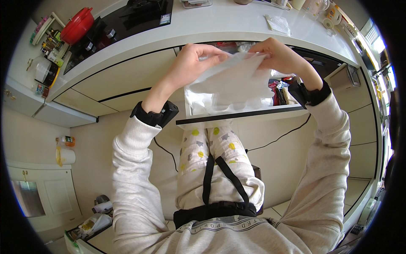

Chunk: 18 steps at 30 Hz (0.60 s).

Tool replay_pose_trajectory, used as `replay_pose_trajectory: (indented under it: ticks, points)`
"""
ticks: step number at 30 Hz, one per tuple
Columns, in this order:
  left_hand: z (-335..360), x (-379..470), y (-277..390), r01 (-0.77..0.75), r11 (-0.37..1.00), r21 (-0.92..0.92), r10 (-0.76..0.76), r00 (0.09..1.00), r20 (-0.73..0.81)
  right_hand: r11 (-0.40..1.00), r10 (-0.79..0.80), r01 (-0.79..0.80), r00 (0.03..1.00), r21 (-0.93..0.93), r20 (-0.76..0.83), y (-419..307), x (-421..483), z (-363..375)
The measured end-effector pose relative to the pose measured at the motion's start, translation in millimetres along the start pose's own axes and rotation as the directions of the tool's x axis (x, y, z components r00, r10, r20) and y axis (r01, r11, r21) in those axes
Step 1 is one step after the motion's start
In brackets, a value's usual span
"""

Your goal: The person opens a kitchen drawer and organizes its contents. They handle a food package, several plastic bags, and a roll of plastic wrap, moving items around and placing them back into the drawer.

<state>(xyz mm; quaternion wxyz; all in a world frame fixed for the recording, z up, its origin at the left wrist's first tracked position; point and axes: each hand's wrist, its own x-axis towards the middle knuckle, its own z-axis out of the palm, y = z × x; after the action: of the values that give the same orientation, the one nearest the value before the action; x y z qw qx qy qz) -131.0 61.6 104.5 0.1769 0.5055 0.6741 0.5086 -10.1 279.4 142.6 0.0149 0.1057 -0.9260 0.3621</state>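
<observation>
Both hands hold a translucent white plastic bag by its upper edge, above a pulled-out drawer. My left hand pinches the bag's upper left between thumb and fingers. At the upper right, my right hand grips it with bent fingers that are partly hidden by the plastic. The bag hangs down loosely and covers much of the drawer's inside. To its right, several colourful small packets show in the drawer. More plastic packaging lies at the drawer's back, under the countertop edge.
Over the drawer runs a white countertop with a crumpled white paper towel. At the left are a black gas hob and a red pot. Bottles and a jug stand at the back right. Black cables trail from both wrist bands.
</observation>
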Motion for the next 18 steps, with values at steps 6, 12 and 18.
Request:
replay_pose_trajectory:
  ticks: [6, 12, 18]
  points:
    - [16, -8, -18, -0.018, 1.0, -0.017, 0.019, 0.999, 0.051, 0.972, 0.187, -0.206, 0.97, 0.115, 0.156, 17, 17, -9]
    - [41, -10, -27, -0.077, 0.983, 0.166, 0.088, 0.994, -0.065, 0.934, 0.348, -0.355, 0.93, 0.036, 0.117, 19, 20, -6]
    - [52, -8, -31, -0.112, 0.972, 0.205, 0.143, 0.979, -0.142, 0.898, 0.429, -0.435, 0.899, 0.064, 0.09, 17, 19, -5]
